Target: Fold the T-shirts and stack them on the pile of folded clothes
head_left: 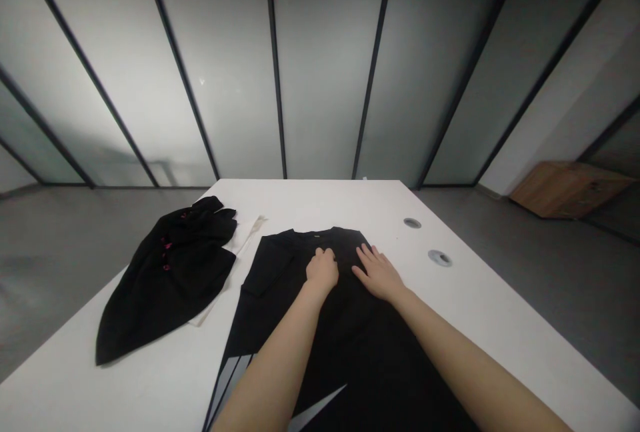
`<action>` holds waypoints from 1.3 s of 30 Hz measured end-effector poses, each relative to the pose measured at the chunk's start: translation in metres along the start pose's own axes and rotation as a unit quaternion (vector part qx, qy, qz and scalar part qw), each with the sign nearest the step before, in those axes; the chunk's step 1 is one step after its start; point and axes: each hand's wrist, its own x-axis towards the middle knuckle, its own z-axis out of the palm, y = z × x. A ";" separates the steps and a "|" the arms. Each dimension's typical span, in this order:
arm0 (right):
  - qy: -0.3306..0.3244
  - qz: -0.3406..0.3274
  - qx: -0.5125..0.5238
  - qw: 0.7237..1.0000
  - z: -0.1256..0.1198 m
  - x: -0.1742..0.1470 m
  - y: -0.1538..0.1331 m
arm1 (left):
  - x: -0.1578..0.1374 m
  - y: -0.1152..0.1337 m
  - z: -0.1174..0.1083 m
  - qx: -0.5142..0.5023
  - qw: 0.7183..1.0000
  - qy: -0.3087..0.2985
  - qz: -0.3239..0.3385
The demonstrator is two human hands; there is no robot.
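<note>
A black T-shirt (pixel 350 345) lies spread out on the white table, its neckline toward the far end and pale grey shapes printed on its lower part. Just below the collar, my left hand (pixel 323 269) is closed, with its curled fingers on the shirt's fabric. My right hand (pixel 379 273) rests flat near the shirt's right shoulder, fingers spread and holding nothing. The underside of my left fingers is hidden, and my forearms cover part of the shirt.
To the left lies a crumpled black garment (pixel 170 279) with small pink marks, over a white cloth (pixel 250 235). Two round grommets (pixel 441 258) are set in the right side of the table (pixel 320 202). Frosted glass panels stand beyond, and a wooden box (pixel 570 190) is at the far right.
</note>
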 end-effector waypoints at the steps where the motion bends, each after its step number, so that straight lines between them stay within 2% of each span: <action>1: 0.002 0.000 -0.003 1.000 0.000 0.001 0.000 | 0.002 -0.001 -0.003 -0.016 1.000 -0.004 0.005; 6: -0.001 0.007 -0.008 1.000 0.001 0.001 -0.004 | 0.017 -0.008 -0.034 -0.140 0.989 -0.004 0.052; 9: -0.005 0.017 -0.006 1.000 0.000 0.002 -0.005 | 0.022 -0.023 -0.067 -0.222 0.973 0.065 0.020; 12: -0.006 0.029 -0.011 1.000 -0.003 0.004 -0.006 | 0.020 -0.053 -0.096 -0.197 0.970 0.139 -0.034; 14: -0.003 0.033 -0.012 0.999 -0.004 0.007 -0.006 | 0.013 -0.076 -0.103 -0.120 0.979 0.155 -0.064; 16: 0.001 0.036 -0.009 0.999 -0.003 0.008 -0.006 | 0.002 -0.096 -0.098 0.032 0.986 0.131 -0.094; 18: 0.004 0.039 -0.006 0.999 -0.002 0.010 -0.005 | -0.010 -0.110 -0.084 0.154 0.978 0.084 -0.116; 20: 0.005 0.042 -0.003 0.999 0.000 0.013 -0.003 | -0.020 -0.117 -0.068 0.222 0.966 0.064 -0.111; 22: 0.000 0.044 0.003 0.999 -0.001 0.018 0.001 | -0.026 -0.119 -0.057 0.261 0.958 0.073 -0.092; 24: -0.027 0.051 0.008 0.998 -0.007 0.025 0.004 | -0.026 -0.116 -0.056 0.278 0.953 0.081 -0.086; 28: -0.083 0.059 -0.010 0.995 -0.030 0.042 -0.002 | -0.016 -0.101 -0.072 0.284 0.954 0.066 -0.074; 31: -0.021 0.036 -0.016 0.999 -0.040 0.049 -0.022 | -0.003 -0.086 -0.079 0.266 0.960 0.085 0.010; 34: 0.034 -0.025 -0.006 0.999 -0.033 0.048 -0.044 | 0.005 -0.078 -0.069 0.256 0.961 0.086 0.061; 36: 0.009 -0.041 0.007 0.999 -0.024 0.042 -0.054 | 0.006 -0.078 -0.059 0.259 0.963 0.059 0.051; 39: -0.029 -0.018 0.022 0.999 -0.014 0.028 -0.058 | -0.003 -0.080 -0.051 0.269 0.962 0.031 0.039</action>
